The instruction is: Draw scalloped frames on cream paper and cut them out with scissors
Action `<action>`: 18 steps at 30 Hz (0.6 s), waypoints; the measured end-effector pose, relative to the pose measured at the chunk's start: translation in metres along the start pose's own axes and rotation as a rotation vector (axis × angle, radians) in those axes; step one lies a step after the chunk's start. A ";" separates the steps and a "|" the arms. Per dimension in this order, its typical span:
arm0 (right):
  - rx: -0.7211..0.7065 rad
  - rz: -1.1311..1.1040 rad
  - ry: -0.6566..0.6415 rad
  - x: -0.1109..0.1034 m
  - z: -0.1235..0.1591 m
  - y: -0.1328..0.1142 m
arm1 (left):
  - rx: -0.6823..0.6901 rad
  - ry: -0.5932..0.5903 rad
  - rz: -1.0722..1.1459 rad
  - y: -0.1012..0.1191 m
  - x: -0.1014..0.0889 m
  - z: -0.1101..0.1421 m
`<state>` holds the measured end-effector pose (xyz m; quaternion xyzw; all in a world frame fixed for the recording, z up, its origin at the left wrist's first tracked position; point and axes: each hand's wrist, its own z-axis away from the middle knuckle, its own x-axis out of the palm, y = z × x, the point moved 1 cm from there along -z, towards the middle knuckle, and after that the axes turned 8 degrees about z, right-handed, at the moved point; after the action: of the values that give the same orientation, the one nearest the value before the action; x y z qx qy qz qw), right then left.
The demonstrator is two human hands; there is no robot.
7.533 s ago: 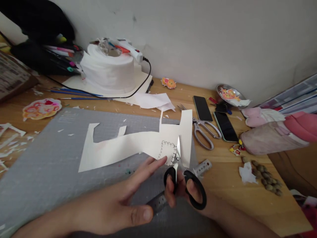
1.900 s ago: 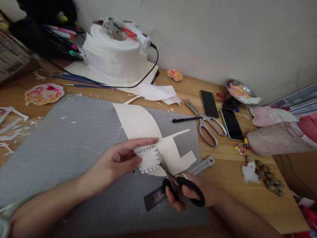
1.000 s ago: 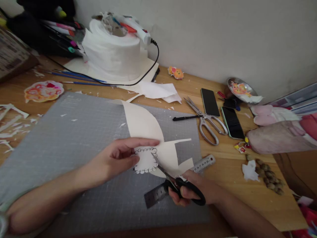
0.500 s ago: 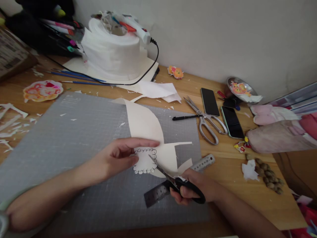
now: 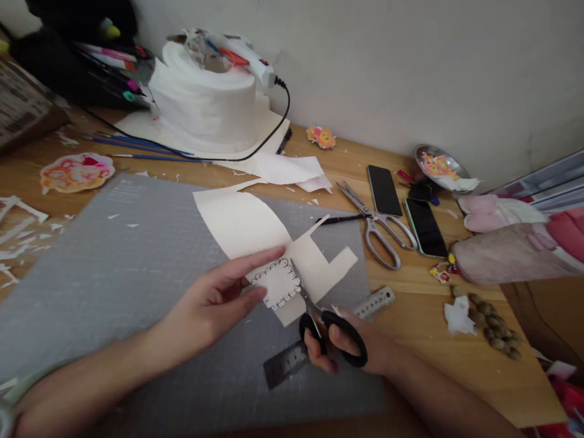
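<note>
My left hand (image 5: pixel 223 298) pinches a sheet of white paper (image 5: pixel 241 219) between its thumb and fingers. The part by the thumb carries a squarish outline with a black scalloped border (image 5: pixel 279 283). In my right hand (image 5: pixel 347 344) is a pair of scissors with black handles (image 5: pixel 344 337), thumb and fingers through the loops. Its handles are spread, and the blades lie at the right edge of the scalloped drawing. A steel ruler (image 5: pixel 285 365) rests on the grey cutting mat (image 5: pixel 150 255), partly hidden under my right hand.
Silver-handled scissors (image 5: pixel 382 246), a black pen (image 5: pixel 337 219) and two phones (image 5: pixel 384 190) lie right of the mat. Behind stands a big white roll (image 5: pixel 205 109) with a corded glue gun (image 5: pixel 258 64). A metal bowl (image 5: pixel 456 161) sits back right. Paper scraps (image 5: pixel 27 237) litter the left.
The paper has turned, its scalloped drawing now tilted up to the right. The scissors have opened, and their blades have shifted from over the drawing to its right edge.
</note>
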<state>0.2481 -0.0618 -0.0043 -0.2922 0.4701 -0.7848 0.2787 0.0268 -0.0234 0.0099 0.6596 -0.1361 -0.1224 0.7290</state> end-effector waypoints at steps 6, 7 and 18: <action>-0.068 -0.107 0.014 0.008 -0.004 0.005 | 0.096 0.068 -0.205 0.000 0.010 0.004; -0.072 -0.132 0.009 0.010 -0.004 0.006 | 0.118 0.069 -0.233 -0.001 0.010 0.005; -0.048 -0.204 -0.014 0.014 -0.005 0.004 | 0.144 0.005 -0.329 -0.007 0.009 0.007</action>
<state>0.2358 -0.0703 -0.0069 -0.3506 0.4548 -0.7955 0.1935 0.0325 -0.0338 0.0043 0.7238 -0.0333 -0.2282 0.6503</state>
